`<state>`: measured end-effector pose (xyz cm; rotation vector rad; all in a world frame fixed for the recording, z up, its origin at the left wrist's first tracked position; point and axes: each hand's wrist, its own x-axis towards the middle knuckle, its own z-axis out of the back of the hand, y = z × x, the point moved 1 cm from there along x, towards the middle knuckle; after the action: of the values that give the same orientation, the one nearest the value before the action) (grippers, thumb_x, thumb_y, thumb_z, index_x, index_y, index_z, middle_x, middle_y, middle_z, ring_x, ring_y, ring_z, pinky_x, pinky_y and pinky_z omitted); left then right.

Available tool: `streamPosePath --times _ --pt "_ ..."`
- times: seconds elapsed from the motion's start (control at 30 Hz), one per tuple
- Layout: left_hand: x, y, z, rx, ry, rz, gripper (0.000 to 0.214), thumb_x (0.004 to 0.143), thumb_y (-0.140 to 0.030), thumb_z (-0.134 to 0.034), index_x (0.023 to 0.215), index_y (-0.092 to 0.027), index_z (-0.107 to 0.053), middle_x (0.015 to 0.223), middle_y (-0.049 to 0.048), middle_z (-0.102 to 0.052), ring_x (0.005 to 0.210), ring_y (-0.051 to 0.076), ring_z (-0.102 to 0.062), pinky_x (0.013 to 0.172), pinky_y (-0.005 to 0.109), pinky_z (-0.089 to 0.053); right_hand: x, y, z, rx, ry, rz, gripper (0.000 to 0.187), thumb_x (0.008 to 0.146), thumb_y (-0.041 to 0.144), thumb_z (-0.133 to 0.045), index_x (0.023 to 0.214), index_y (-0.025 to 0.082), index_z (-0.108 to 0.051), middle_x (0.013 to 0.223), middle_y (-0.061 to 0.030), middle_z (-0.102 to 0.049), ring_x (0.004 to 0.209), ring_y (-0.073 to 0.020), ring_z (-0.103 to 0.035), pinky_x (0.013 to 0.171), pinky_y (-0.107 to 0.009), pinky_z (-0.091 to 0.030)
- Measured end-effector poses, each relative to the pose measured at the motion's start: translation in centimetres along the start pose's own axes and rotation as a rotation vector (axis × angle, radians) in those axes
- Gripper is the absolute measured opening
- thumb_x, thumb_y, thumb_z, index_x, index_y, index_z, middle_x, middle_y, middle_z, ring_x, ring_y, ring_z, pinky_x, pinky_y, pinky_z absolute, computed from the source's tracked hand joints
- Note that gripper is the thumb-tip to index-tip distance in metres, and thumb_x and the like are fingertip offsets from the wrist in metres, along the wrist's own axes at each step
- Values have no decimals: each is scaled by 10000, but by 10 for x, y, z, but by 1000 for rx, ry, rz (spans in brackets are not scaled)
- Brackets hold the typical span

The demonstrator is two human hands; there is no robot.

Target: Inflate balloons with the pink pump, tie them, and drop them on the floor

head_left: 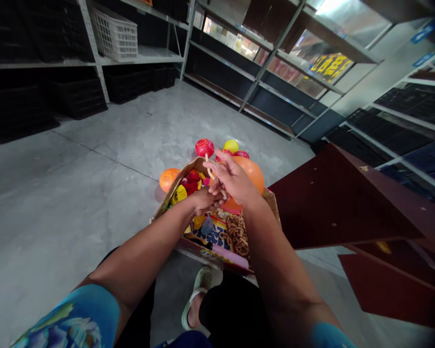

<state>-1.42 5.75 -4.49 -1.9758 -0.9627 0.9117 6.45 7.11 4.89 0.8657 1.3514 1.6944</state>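
Observation:
Over an open cardboard box (pixel 271 203), my two hands meet beside an inflated orange balloon (pixel 254 175). A beige, rubbery-looking strip (pixel 210 170) runs between their fingers, its upper end sticking up past the box's far edge. My left hand (pixel 205 200) is closed, palm down, around the strip's lower part. My right hand (pixel 235 180) grips the strip from above, index finger partly stretched out. Whether either hand also holds the balloon's neck is hidden. Below lie a heap of beige loops (pixel 237 234), a pink cylinder (pixel 230 255) with a dark end, and limp coloured balloons (pixel 193 182).
Printed red balloons (pixel 205 147), a yellow balloon (pixel 231 145) and an orange printed balloon (pixel 169 179) lie on the floor around the box. Dark red boards (pixel 340 198) stand close on the right. Metal shelving with black crates and a white basket (pixel 116 36) lines the walls.

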Motion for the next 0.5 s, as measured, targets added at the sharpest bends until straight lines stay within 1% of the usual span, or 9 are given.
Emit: streamPosePath --times 0.07,0.1,0.17,0.2,0.27,0.33,0.37,0.43,0.5 --pt "2 0 2 -183 87 38 120 720 -138 -542 646 -144 -447 559 -41 -415 428 18 -304 414 134 -183 -6 4 -1 40 28 73 474 846 427 -571 1279 290 -438 1082 -48 -662 517 -74 -590 433 -201 -471" --pt "2 -1 4 -242 111 59 116 708 -116 -538 644 -142 -444 552 -43 -405 423 14 -299 404 125 -175 -13 5 1 67 25 114 416 858 429 -554 1240 283 -476 1059 -41 -667 520 -73 -588 441 -201 -468" --pt "2 -4 8 -330 155 100 106 687 -77 -523 644 -136 -446 541 -46 -385 411 11 -285 386 112 -168 -32 1 8 132 -14 162 274 877 437 -522 1056 240 -587 888 -17 -687 490 -74 -562 445 -206 -447" --pt "2 -5 9 -367 173 120 101 681 -63 -516 648 -132 -450 537 -48 -375 405 10 -277 376 108 -158 -42 -5 12 157 -42 160 250 883 438 -512 919 216 -621 766 -4 -674 467 -75 -539 445 -209 -433" --pt "-2 -10 11 -437 202 145 87 681 -49 -505 671 -125 -462 534 -50 -363 397 9 -272 362 99 -141 -61 -24 18 185 -79 93 311 890 421 -506 719 186 -616 559 18 -594 435 -77 -494 444 -207 -398" --pt "-6 -14 10 -491 213 146 76 694 -46 -493 702 -120 -476 533 -51 -353 392 10 -277 354 94 -131 -74 -52 21 167 -68 -76 362 878 407 -528 615 167 -591 499 20 -551 419 -72 -463 428 -201 -361" --pt "-8 -16 9 -509 216 146 72 703 -46 -485 715 -117 -482 533 -51 -348 388 11 -277 351 93 -126 -77 -67 21 175 -102 -151 352 858 403 -557 598 166 -578 499 25 -544 419 -68 -455 424 -196 -349" --pt "-11 -18 6 -532 232 162 68 715 -46 -472 725 -111 -491 529 -55 -328 380 13 -268 344 95 -114 -75 -95 17 228 -244 -250 251 796 377 -633 648 180 -583 535 42 -558 423 -63 -450 418 -186 -344" --pt "-12 -17 2 -560 265 193 61 723 -51 -470 733 -101 -504 530 -59 -307 379 15 -264 339 95 -110 -65 -115 12 350 -372 -254 162 731 346 -688 791 216 -610 612 53 -596 456 -70 -479 432 -182 -374"
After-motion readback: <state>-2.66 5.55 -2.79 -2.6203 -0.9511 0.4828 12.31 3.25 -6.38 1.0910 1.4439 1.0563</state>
